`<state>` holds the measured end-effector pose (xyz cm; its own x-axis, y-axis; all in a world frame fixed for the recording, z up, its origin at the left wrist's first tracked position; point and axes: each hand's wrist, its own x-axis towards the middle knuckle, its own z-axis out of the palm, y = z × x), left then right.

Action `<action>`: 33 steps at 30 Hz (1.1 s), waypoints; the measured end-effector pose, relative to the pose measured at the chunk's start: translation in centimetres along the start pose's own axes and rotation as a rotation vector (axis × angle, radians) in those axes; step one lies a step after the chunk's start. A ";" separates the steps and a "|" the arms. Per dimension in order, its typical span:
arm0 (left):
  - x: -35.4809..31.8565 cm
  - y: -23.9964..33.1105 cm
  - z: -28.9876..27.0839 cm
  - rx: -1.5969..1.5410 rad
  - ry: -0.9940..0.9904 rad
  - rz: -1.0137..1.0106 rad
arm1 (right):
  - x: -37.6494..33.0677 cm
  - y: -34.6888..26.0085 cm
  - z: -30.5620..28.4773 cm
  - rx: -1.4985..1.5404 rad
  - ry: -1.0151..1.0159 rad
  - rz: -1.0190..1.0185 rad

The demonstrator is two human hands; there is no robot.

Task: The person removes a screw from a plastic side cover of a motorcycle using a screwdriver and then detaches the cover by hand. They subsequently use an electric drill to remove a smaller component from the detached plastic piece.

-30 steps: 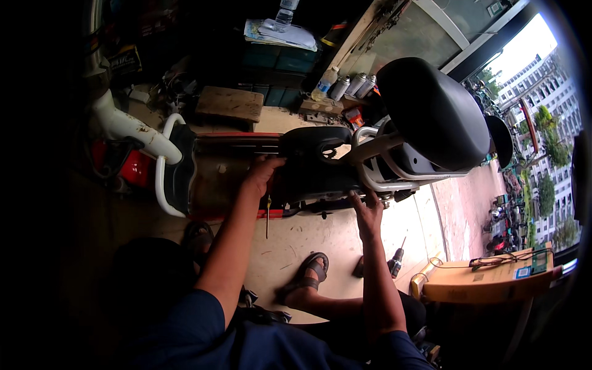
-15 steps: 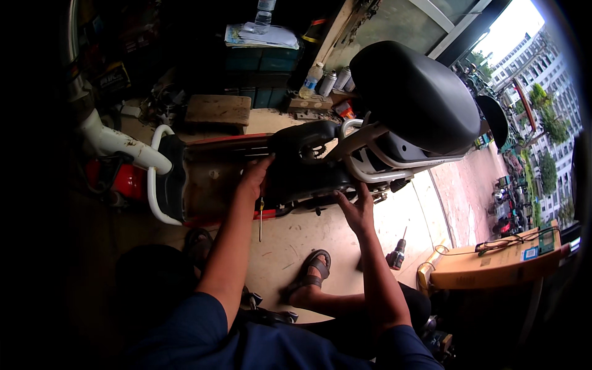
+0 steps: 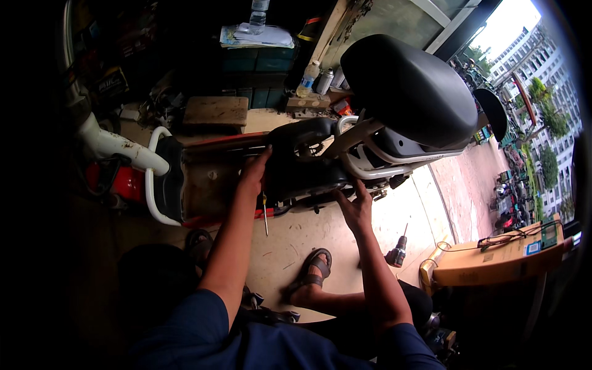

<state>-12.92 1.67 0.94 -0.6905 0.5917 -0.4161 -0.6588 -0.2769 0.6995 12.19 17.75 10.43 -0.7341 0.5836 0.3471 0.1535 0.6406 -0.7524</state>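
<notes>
A small electric scooter stands crosswise before me, with a black seat (image 3: 410, 89), white frame tubes (image 3: 385, 174) and a brown footboard (image 3: 213, 176). Between footboard and seat sits a black plastic cover (image 3: 308, 179) with an opening that shows a toothed sprocket (image 3: 316, 149). My left hand (image 3: 253, 174) grips the cover's left end, fingers reaching over it. Below that palm a screwdriver (image 3: 266, 213) points toward me, its handle partly hidden; it seems tucked in the hand. At the cover's right end my right hand (image 3: 356, 206) holds the near edge, thumb and fingers around it.
A cordless drill (image 3: 396, 253) lies on the floor at right, near an orange-brown carton (image 3: 493, 259) with a cable on top. Behind the scooter are a wooden stool (image 3: 216, 112), a bottle (image 3: 308, 79) and spray cans (image 3: 325, 81). My sandalled foot (image 3: 313, 271) rests on the floor.
The view has shifted slightly. The screwdriver's tip has swung a little to the right. Both hands keep their places on the black cover.
</notes>
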 end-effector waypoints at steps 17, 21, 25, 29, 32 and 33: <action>0.5 0.5 1.3 0.003 0.019 0.111 | 0.1 0.8 0.3 -0.262 0.056 -0.087; -1.0 2.1 2.8 0.344 0.098 0.216 | 0.0 -0.2 0.5 -0.254 0.033 -0.022; -3.2 4.2 4.8 0.573 0.061 0.188 | -0.2 0.8 0.3 -0.229 0.106 -0.108; -3.6 3.8 6.5 0.617 0.025 0.614 | -0.2 0.0 0.4 -0.208 0.065 -0.055; -1.2 3.3 5.4 0.881 0.198 0.502 | 0.0 -0.3 0.6 -0.193 0.052 -0.079; -1.6 3.4 6.6 0.903 0.166 0.423 | -0.1 0.4 0.1 -0.231 0.054 -0.095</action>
<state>-12.06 4.78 7.80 -0.8932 0.4456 -0.0596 0.0745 0.2774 0.9579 12.28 17.85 10.06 -0.7167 0.5374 0.4445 0.2371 0.7871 -0.5694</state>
